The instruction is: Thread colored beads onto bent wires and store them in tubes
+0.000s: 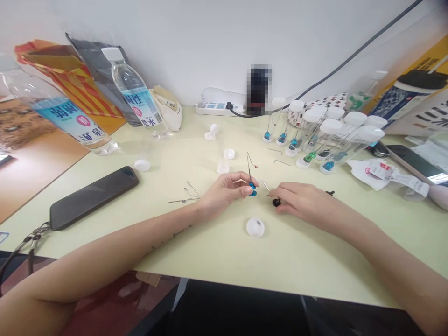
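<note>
My left hand (224,192) rests on the pale table (196,247) and pinches a thin wire pin with a blue bead (252,187) at its lower end. The pin stands nearly upright. Just to the right, my right hand (297,201) lies closed on the table, its fingertips pressed on a small black piece (276,202) with a short metal pin sticking out to the upper left. A white round cap (255,227) lies in front of both hands. Loose wire pins (187,196) lie left of my left hand.
Several clear tubes with white caps (329,135) lie at the back right, some holding beaded pins. A dark phone (94,196) lies at the left. Two water bottles (135,93) and a power strip (217,108) stand along the wall. More white caps (142,164) are scattered mid-table.
</note>
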### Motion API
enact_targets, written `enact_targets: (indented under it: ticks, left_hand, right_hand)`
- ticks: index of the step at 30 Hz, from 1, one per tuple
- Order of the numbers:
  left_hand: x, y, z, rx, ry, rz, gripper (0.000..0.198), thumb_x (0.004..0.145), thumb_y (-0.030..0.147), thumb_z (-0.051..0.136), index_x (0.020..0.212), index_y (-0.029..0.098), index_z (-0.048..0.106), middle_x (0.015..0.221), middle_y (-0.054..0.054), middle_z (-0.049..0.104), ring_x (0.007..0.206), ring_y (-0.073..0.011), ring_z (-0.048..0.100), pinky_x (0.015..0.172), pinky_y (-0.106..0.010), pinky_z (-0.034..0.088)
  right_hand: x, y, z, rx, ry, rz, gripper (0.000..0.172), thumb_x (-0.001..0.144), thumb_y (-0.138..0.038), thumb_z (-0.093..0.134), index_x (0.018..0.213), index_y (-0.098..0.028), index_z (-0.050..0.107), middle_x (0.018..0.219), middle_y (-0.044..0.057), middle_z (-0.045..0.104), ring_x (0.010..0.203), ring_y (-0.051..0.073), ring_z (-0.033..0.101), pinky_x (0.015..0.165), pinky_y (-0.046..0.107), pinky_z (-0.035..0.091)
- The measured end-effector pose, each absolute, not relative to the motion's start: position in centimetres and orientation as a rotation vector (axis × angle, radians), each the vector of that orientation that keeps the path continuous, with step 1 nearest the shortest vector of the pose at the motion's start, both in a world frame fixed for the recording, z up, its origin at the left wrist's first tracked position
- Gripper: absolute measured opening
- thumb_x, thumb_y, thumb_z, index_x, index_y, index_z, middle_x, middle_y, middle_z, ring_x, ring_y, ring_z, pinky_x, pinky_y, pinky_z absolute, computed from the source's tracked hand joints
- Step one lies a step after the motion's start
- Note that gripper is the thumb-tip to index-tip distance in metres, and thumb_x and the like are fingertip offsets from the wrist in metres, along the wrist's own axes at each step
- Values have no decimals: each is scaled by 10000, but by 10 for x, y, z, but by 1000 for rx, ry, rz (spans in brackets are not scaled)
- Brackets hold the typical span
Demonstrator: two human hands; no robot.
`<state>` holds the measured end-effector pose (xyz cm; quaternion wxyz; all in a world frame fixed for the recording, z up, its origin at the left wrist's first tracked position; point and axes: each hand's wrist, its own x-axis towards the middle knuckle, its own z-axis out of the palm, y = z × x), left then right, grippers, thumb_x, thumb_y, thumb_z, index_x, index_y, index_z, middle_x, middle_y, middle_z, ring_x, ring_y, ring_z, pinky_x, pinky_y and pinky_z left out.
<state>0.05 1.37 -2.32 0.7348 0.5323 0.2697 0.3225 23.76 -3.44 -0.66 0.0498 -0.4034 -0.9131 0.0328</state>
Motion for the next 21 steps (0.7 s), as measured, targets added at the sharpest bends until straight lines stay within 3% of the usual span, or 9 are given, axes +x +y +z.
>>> enact_targets:
  ticks: [3,10,14,21]
  left_hand:
    - [0,14,-23,1116,614,671,155,749,233,732,866,163,659,850,-1,631,648,-67,560,649,-227,422]
    - [0,11,-22,1104,545,672,186,683,186,782,820,157,659,820,-3,652,840,-171,679,842,-321,481]
    - [-1,12,-22,1121,572,662,191,659,168,795,818,157,691,816,-21,689,782,-136,653,780,-284,481]
    - [-1,13,-22,1076,633,657,185,663,180,794,835,165,727,814,-24,699,691,-90,606,690,-229,474]
  right_hand:
    - [238,-32,-7,-1293,-2755,209,165,930,-286,488,993,-176,594,899,57,638,753,196,630,633,310,450]
    - [232,-34,-1,-1314,-2677,536,144,935,-269,471,907,-194,591,881,27,623,753,173,602,658,308,440]
    - [231,-36,2,-1328,-2620,736,105,909,-296,515,889,-204,562,912,20,606,788,168,585,652,293,443]
    - [230,-40,6,-1374,-2593,735,81,907,-280,517,916,-211,559,907,14,625,784,170,591,659,297,444]
